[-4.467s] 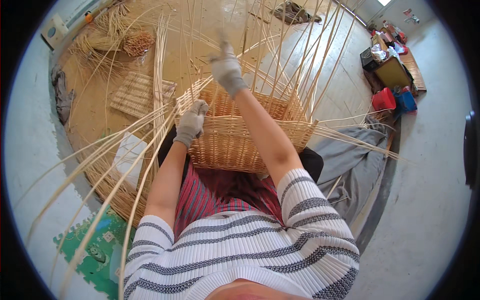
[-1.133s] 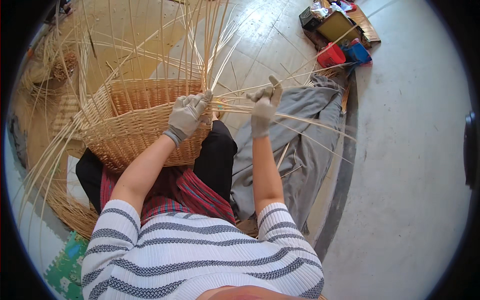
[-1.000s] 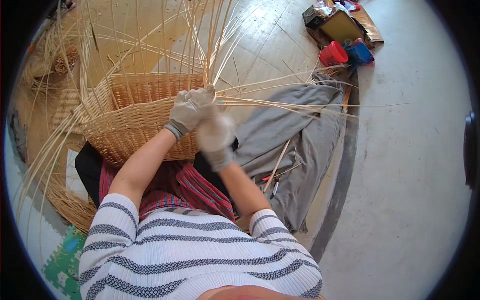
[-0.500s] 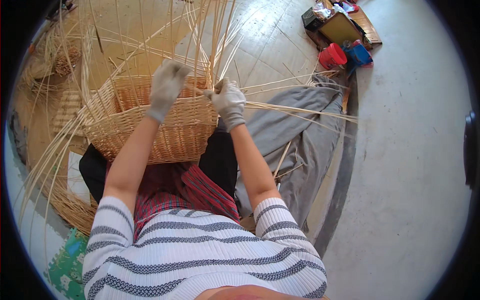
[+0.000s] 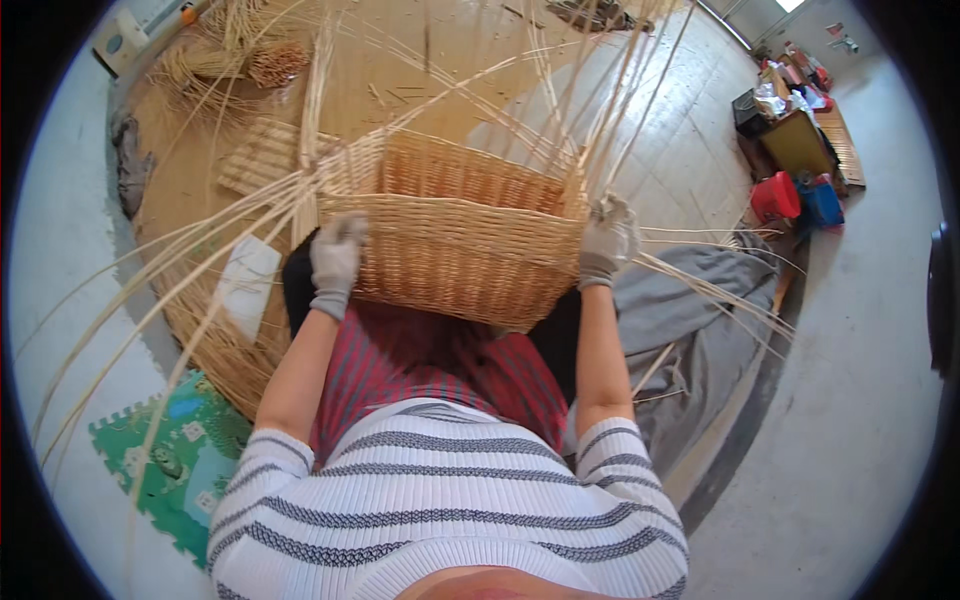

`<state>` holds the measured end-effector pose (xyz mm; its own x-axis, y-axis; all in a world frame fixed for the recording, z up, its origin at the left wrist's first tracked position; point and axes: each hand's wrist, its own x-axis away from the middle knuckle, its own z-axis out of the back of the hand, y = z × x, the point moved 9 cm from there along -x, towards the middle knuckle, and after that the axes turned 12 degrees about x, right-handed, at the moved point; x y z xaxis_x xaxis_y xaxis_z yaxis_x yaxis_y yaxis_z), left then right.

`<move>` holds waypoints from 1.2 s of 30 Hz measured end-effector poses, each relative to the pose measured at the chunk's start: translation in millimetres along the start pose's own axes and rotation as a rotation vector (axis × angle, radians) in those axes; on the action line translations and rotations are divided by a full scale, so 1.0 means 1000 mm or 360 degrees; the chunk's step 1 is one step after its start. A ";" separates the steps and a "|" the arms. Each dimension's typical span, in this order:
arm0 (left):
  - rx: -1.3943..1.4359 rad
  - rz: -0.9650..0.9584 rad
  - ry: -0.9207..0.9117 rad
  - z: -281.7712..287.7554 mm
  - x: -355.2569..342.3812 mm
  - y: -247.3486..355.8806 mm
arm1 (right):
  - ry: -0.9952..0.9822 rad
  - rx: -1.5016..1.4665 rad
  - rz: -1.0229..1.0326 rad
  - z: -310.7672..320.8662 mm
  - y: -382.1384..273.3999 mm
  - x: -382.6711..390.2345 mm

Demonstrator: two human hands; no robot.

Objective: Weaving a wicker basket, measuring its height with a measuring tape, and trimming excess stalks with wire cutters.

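A half-woven wicker basket [image 5: 455,235] rests on the person's lap, its open top facing away from them and its long loose stakes [image 5: 590,110] fanning up and outward from the rim. The left hand [image 5: 335,260], in a grey glove, is closed on the basket's left corner, fingers wrapped over the woven wall where a bundle of loose canes [image 5: 180,280] sweeps off to the left. The right hand [image 5: 608,238], also gloved, grips the right corner just below the rim, fingers curled round the edge; it may also pinch a stake or two there, though the view is too coarse to be sure. More thin canes run from that right corner out across a grey cloth [image 5: 700,330] that lies on the floor to the person's right. Under the basket is a red striped apron [image 5: 430,365] over dark trousers. The person sits at the near edge of a round woven mat [image 5: 200,190]; on its far left part lie a small flat woven panel [image 5: 255,160] and a heap of cane scraps [image 5: 225,60]. A white sheet [image 5: 245,285] lies on the mat just beside the left hand. Off the mat's near left edge is a green foam tile [image 5: 170,460]. Well apart, at the far right, stand a red bucket [image 5: 775,195], a blue container [image 5: 822,203] and a box [image 5: 795,140].
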<state>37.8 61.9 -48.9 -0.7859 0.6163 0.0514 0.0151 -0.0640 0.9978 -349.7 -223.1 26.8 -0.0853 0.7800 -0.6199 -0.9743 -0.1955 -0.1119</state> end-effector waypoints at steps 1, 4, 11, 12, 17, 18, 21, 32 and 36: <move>0.0421 0.0078 0.0292 0.052 -0.013 -0.009 | 0.0151 0.0029 0.0023 0.020 -0.014 0.004; 0.0427 -0.0215 0.0449 0.137 -0.048 -0.006 | 0.0381 -0.0749 -0.0127 0.071 -0.057 0.027; 0.0219 -0.0135 -0.0185 0.142 -0.039 -0.047 | -0.0731 -0.2141 0.1597 0.159 -0.371 0.184; 0.0088 -0.0318 -0.0455 0.131 -0.028 -0.024 | -0.0568 -0.2195 0.1649 0.174 -0.390 0.197; 0.0161 -0.0679 -0.0542 0.084 -0.022 0.087 | -0.0917 -0.1721 0.2320 0.198 -0.418 0.257; 0.0128 -0.0880 -0.0433 0.069 -0.017 0.103 | -0.0951 -0.1575 0.2290 0.198 -0.406 0.253; 0.0564 -0.0836 -0.0347 0.068 -0.052 0.123 | -0.1136 -0.1557 0.2017 0.174 -0.353 0.205; 0.1043 -0.0508 0.0320 0.113 -0.045 -0.007 | -0.1186 -0.2534 -0.0278 -0.053 -0.220 0.082; 0.0320 -0.0328 -0.0235 0.053 -0.077 -0.014 | -0.1011 -0.2161 -0.0259 -0.036 -0.204 0.084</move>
<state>131.1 57.3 -64.6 -0.6869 0.7085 -0.1617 -0.0014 0.2212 0.9752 -150.3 -138.8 -29.9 -0.4181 0.8975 -0.1404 -0.0846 -0.1924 -0.9777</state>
